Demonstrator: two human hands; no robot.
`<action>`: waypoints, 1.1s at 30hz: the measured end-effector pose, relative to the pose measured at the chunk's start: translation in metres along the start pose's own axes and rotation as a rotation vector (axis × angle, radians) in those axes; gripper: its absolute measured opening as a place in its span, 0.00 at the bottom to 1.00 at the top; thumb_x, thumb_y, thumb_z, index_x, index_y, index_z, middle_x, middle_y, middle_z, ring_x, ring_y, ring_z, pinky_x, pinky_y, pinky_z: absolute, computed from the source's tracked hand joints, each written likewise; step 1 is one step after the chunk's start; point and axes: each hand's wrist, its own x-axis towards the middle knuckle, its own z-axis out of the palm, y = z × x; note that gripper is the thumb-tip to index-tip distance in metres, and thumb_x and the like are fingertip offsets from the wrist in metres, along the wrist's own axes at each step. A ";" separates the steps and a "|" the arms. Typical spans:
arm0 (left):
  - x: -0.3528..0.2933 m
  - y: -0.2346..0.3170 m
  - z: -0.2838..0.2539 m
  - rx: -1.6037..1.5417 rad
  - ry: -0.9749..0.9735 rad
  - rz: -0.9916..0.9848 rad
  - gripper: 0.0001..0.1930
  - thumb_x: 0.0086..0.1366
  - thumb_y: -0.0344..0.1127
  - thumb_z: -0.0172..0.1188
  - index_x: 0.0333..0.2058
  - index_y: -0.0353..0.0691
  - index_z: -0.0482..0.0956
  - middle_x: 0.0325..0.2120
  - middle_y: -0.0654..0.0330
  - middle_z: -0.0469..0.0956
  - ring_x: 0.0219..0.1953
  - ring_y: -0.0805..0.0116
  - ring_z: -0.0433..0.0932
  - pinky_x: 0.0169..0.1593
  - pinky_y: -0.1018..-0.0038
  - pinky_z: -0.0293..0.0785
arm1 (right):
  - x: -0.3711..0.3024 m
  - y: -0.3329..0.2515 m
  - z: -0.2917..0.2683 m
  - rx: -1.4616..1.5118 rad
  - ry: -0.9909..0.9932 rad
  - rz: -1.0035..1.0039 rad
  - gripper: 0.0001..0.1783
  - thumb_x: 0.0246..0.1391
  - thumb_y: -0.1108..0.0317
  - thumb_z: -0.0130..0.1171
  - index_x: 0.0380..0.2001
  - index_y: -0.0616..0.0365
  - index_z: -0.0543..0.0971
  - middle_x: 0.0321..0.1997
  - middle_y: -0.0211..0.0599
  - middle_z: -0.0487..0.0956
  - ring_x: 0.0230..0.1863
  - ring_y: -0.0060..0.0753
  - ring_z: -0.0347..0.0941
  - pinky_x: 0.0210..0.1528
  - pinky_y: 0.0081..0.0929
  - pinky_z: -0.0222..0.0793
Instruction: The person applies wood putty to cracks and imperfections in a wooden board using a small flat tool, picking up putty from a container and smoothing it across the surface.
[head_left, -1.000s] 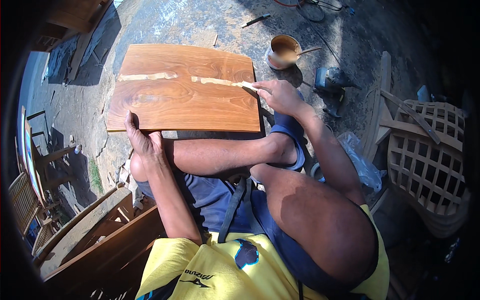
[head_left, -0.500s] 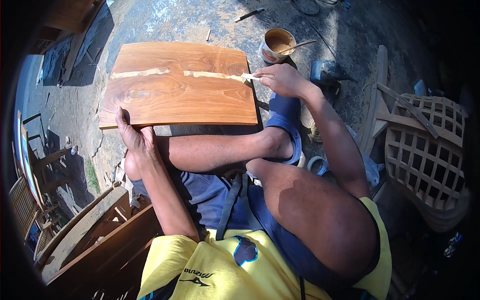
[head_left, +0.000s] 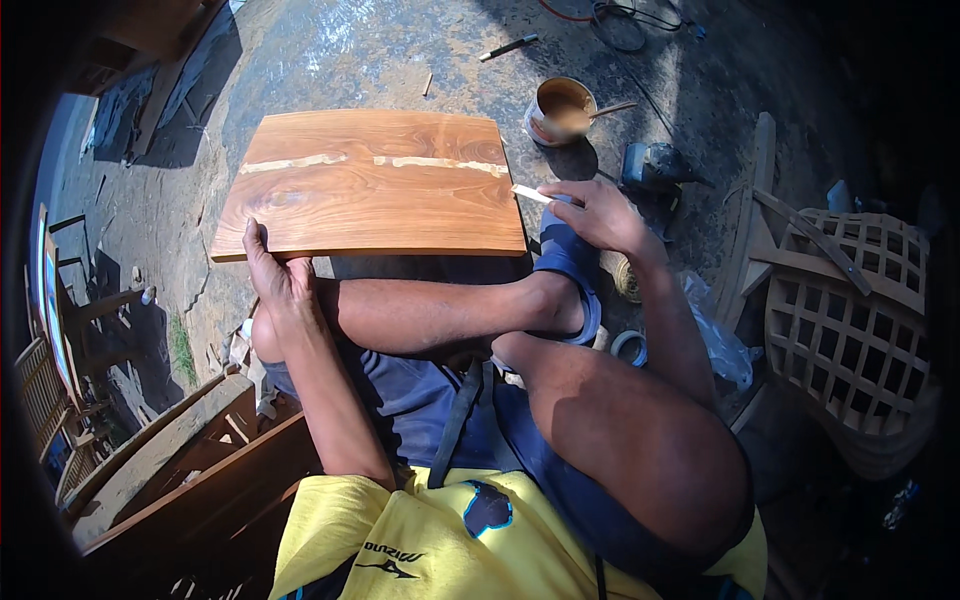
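Note:
A varnish-brown wooden board (head_left: 370, 215) rests tilted over my bent leg. Two pale strips of filler (head_left: 440, 164) run across its face in a broken line. My left hand (head_left: 280, 275) grips the near left edge, thumb on top and fingers underneath. Beside the board's right edge, my right hand (head_left: 598, 215) pinches a flat pale spatula-like stick (head_left: 531, 193), its tip close to that edge. Beyond this hand stands an open tin (head_left: 560, 110) of tan paste, with a stick (head_left: 612, 109) leaning out over its rim.
A blue power tool (head_left: 655, 163) lies right of the tin. A curved wooden lattice piece (head_left: 845, 310) and a long plank (head_left: 750, 215) are at the right. A tape roll (head_left: 629, 348) and clear plastic bag (head_left: 718, 335) lie near my right forearm. Wooden furniture parts (head_left: 165, 450) stand at lower left.
My right hand has drawn the stick off the filler strip, moving right and nearer to me past the board's edge. The left hand keeps its hold on the board.

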 end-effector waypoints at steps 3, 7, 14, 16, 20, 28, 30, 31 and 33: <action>-0.001 0.003 -0.001 -0.032 -0.052 -0.034 0.25 0.74 0.40 0.58 0.62 0.31 0.69 0.61 0.47 0.73 0.63 0.50 0.74 0.66 0.48 0.74 | 0.009 0.003 0.003 -0.075 0.064 0.032 0.20 0.62 0.57 0.58 0.54 0.48 0.84 0.49 0.50 0.84 0.52 0.54 0.81 0.56 0.44 0.75; -0.011 0.002 0.004 -0.001 -0.034 -0.018 0.25 0.74 0.40 0.57 0.62 0.31 0.68 0.61 0.47 0.73 0.63 0.51 0.74 0.66 0.50 0.74 | 0.020 0.011 0.014 -0.076 0.102 -0.034 0.19 0.63 0.57 0.55 0.54 0.47 0.84 0.51 0.48 0.85 0.52 0.55 0.81 0.58 0.44 0.75; -0.009 -0.007 0.004 -0.015 -0.035 -0.033 0.25 0.74 0.40 0.57 0.63 0.31 0.68 0.60 0.47 0.73 0.63 0.50 0.74 0.65 0.50 0.75 | 0.048 0.027 0.019 -0.167 0.018 -0.096 0.20 0.63 0.59 0.54 0.54 0.49 0.84 0.50 0.49 0.84 0.51 0.56 0.81 0.57 0.46 0.75; -0.021 -0.004 0.015 -0.029 0.002 -0.019 0.24 0.72 0.39 0.61 0.61 0.32 0.70 0.60 0.49 0.75 0.62 0.52 0.75 0.66 0.53 0.75 | 0.052 0.022 0.008 -0.153 -0.018 -0.118 0.20 0.61 0.60 0.56 0.53 0.49 0.84 0.49 0.50 0.84 0.51 0.56 0.81 0.57 0.46 0.75; -0.017 0.001 0.014 -0.026 -0.092 0.028 0.27 0.74 0.41 0.58 0.64 0.31 0.65 0.61 0.48 0.73 0.62 0.51 0.75 0.65 0.52 0.75 | 0.060 0.017 -0.011 -0.170 -0.071 -0.040 0.19 0.62 0.60 0.57 0.53 0.51 0.84 0.47 0.52 0.85 0.51 0.56 0.81 0.56 0.44 0.75; -0.057 0.012 0.024 -0.119 -0.138 0.127 0.23 0.73 0.42 0.59 0.62 0.35 0.72 0.58 0.54 0.78 0.61 0.59 0.77 0.67 0.56 0.72 | 0.031 0.017 0.021 0.226 0.158 0.123 0.20 0.65 0.59 0.64 0.52 0.62 0.82 0.35 0.30 0.84 0.34 0.19 0.76 0.39 0.23 0.72; -0.065 0.031 0.032 -0.168 -0.247 0.163 0.23 0.74 0.43 0.59 0.61 0.34 0.72 0.57 0.53 0.78 0.59 0.59 0.78 0.66 0.58 0.73 | 0.027 0.036 0.022 0.315 0.163 0.156 0.21 0.66 0.58 0.64 0.52 0.65 0.82 0.36 0.33 0.83 0.33 0.20 0.74 0.38 0.22 0.70; -0.066 0.030 0.046 -0.171 -0.162 0.163 0.24 0.74 0.43 0.61 0.60 0.33 0.73 0.56 0.55 0.79 0.58 0.62 0.78 0.65 0.61 0.74 | 0.019 0.058 0.013 0.347 0.191 0.143 0.25 0.66 0.53 0.64 0.51 0.66 0.82 0.30 0.24 0.76 0.30 0.16 0.67 0.34 0.20 0.64; -0.061 0.033 0.078 -0.132 -0.085 0.397 0.24 0.74 0.45 0.62 0.57 0.31 0.75 0.51 0.58 0.80 0.52 0.68 0.79 0.59 0.68 0.75 | 0.006 0.089 0.002 0.393 0.303 0.139 0.23 0.66 0.52 0.64 0.50 0.62 0.83 0.27 0.22 0.74 0.28 0.15 0.66 0.32 0.18 0.61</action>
